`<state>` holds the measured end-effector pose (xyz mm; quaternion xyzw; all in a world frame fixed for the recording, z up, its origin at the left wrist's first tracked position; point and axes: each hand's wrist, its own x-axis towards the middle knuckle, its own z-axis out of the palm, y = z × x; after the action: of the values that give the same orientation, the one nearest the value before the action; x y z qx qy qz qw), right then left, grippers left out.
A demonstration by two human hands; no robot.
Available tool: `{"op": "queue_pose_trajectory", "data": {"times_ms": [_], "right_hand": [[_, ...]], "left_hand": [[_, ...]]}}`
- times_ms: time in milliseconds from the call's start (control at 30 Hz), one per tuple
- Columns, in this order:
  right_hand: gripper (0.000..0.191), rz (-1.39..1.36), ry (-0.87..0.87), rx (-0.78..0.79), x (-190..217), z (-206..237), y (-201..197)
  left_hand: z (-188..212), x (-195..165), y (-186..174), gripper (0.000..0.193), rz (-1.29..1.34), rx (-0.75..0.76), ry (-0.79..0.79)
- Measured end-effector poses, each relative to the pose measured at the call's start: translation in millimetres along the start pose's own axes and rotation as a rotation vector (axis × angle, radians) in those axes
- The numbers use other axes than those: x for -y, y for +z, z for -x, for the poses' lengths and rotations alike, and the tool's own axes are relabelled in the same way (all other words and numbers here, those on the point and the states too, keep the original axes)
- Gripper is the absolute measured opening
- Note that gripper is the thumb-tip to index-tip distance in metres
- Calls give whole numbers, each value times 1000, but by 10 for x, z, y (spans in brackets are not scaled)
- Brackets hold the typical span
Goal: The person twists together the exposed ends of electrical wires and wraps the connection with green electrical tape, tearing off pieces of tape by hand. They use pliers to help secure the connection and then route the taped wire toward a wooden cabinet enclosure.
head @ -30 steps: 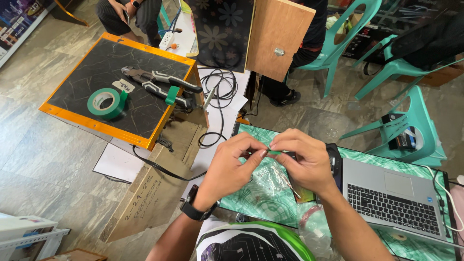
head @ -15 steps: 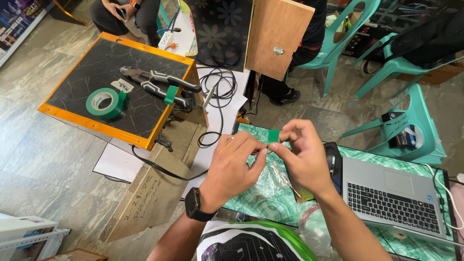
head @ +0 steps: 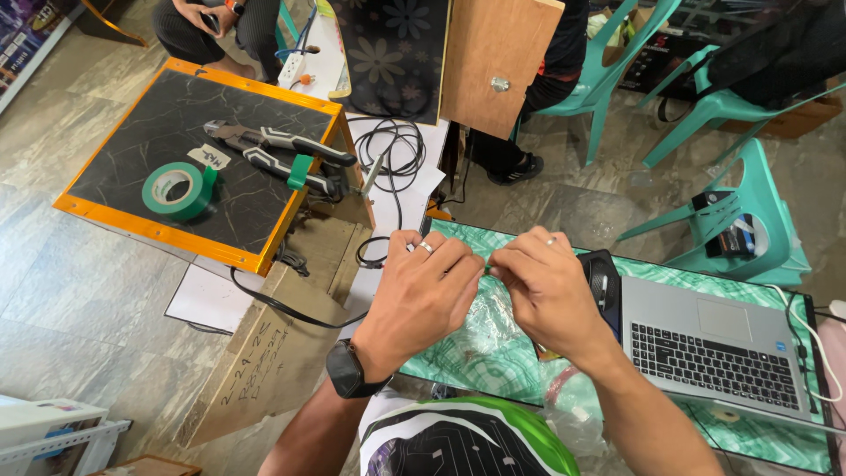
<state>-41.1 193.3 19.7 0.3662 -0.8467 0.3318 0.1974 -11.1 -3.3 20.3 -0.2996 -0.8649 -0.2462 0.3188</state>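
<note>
Both hands are brought together over the green patterned bench point(head: 493, 353), fingertips meeting. A small green piece of tape point(head: 486, 267) is pinched right at that meeting point, between the left hand point(head: 423, 295) and the right hand point(head: 551, 291); the grip of each is closed tight on it, and only a sliver of green is seen. A ring is worn on each hand, and one black watch point(head: 348, 370) is strapped to the left wrist.

Left of the grip and well apart, one roll of green tape point(head: 179, 189) is laid on a dark orange-edged board point(head: 115, 220), with two pliers point(head: 282, 152) just beside it. One coil of black cable point(head: 397, 150) is seen above the grip. Just right of the right hand, one open laptop point(head: 714, 348) is set on the bench, with a black mouse point(head: 601, 280) between laptop and hand. Three teal plastic chairs point(head: 749, 220) are stood on the grey tiled floor point(head: 79, 308) beyond. Another person's legs point(head: 216, 35) are seen at the top edge.
</note>
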Motion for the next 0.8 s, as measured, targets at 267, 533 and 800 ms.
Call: {"op": "queue_pose_trajectory", "data": {"times_ms": [267,533,800], "right_hand": [[23,-121,70,83,-81,13,-25],[29,-155,71,54,-162,79,72],[34,-37,-261,30,-143,37,-51]], "left_hand": [[51,62,64,6,154,-1,-171],[258,321,414,13,1260,167,-785],[338,435,509,14,1554,296,-940]]}}
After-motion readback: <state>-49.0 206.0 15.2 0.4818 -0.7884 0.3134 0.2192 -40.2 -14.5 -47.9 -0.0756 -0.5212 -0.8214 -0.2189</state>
